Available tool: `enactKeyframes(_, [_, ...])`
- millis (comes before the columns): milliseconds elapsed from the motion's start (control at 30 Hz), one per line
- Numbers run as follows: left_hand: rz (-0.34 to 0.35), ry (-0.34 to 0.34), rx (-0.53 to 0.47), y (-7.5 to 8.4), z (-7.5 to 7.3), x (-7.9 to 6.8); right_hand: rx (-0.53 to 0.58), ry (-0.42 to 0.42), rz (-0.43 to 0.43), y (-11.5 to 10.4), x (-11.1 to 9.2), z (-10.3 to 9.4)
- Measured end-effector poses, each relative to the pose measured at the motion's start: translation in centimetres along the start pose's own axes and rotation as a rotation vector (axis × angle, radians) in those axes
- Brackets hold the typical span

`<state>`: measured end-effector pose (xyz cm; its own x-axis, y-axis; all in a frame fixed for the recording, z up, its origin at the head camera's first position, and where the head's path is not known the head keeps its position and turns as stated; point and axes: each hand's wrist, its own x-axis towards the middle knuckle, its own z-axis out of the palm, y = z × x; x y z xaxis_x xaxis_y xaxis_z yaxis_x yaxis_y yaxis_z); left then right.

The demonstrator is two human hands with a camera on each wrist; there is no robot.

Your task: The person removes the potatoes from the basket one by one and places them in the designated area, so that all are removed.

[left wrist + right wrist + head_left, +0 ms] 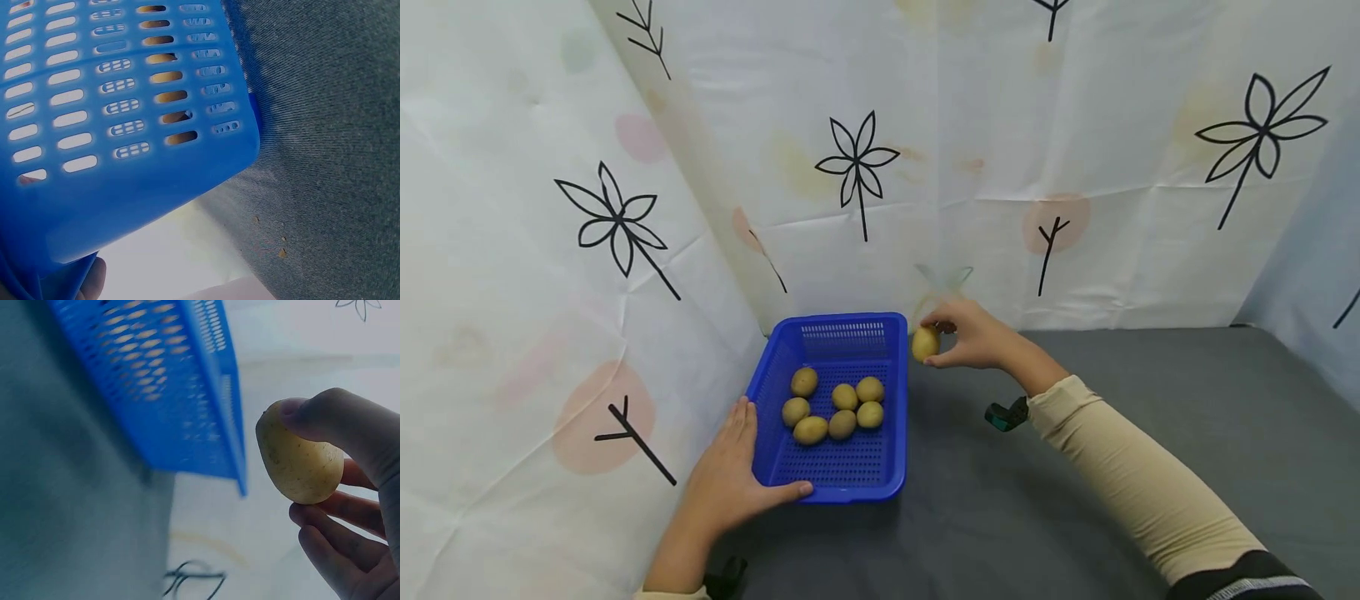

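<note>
A blue plastic basket point(892, 467) with slotted walls holds several small yellow-brown potatoes point(810, 430) on its floor. My left hand point(726, 475) rests against its near left corner, fingers straight along the left side and thumb along the front rim. In the left wrist view, a fingertip point(94, 279) shows beside the basket's rim. Just outside the basket's right far rim, my right hand point(973, 333) pinches one potato point(926, 343) between thumb and fingers, off the table. The right wrist view shows this potato point(300, 456) beside the basket wall point(181, 447).
A dark grey cloth point(1120, 417) covers the table. White cloth point(940, 167) with black flower drawings hangs behind and to the left, close to the basket. Small crumbs point(282, 253) lie on the cloth in the left wrist view.
</note>
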<state>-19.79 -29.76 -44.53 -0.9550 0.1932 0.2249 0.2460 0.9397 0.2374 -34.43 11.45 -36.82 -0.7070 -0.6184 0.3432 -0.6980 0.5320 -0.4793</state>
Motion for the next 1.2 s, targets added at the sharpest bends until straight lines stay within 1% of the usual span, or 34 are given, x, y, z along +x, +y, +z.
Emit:
enactKeyframes(200, [-0.010, -0.008, -0.001, 0.0, -0.3, -0.2, -0.020, -0.023, 0.045, 2.4, -3.0, 1.4])
enactKeyframes(367, [-0.017, -0.016, -0.007, 0.0, -0.1, -0.4, -0.013, -0.053, 0.085, 4.3, -4.5, 2.6])
enactKeyframes(533, [-0.009, -0.011, -0.002, -0.1, 0.3, -0.4, -0.026, -0.091, 0.156, 5.6, -5.8, 3.3])
enactKeyframes(733, [-0.007, -0.005, 0.002, -0.1, 0.4, -0.5, -0.017, -0.125, 0.197, 6.8, -6.9, 3.6])
enactKeyframes(1033, [-0.009, -0.005, 0.006, 0.0, 0.2, -0.4, 0.004, -0.103, 0.212, 8.3, -7.9, 4.1])
enactKeyframes(1200, [-0.012, -0.012, 0.004, 0.1, -0.1, -0.4, 0.025, -0.094, 0.229, 8.7, -8.1, 4.0])
